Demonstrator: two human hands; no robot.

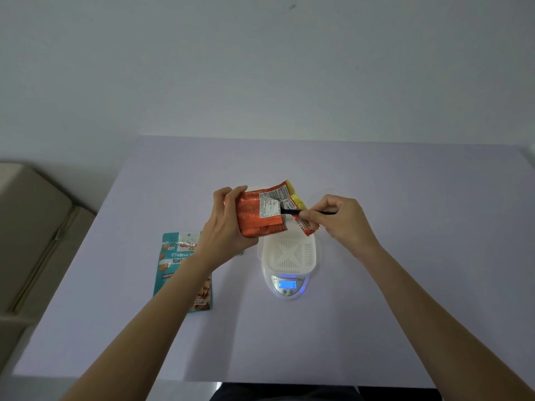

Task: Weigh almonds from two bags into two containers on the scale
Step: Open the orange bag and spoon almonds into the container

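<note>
Orange bag (254, 215) held over the white container (289, 253), mouth turned toward the right hand (338, 218).
The bag is gripped at its closed end by the left hand (228, 224), with its long axis running left to right and the open end above the container's far edge. A slim black tool (292, 211) is pinched in the right hand, tip in the mouth; its type cannot be told. The hands are kept apart, bag between. The container is seated on the scale (286, 286), which reads 0. The teal bag (179, 273) is laid flat by the left forearm.
</note>
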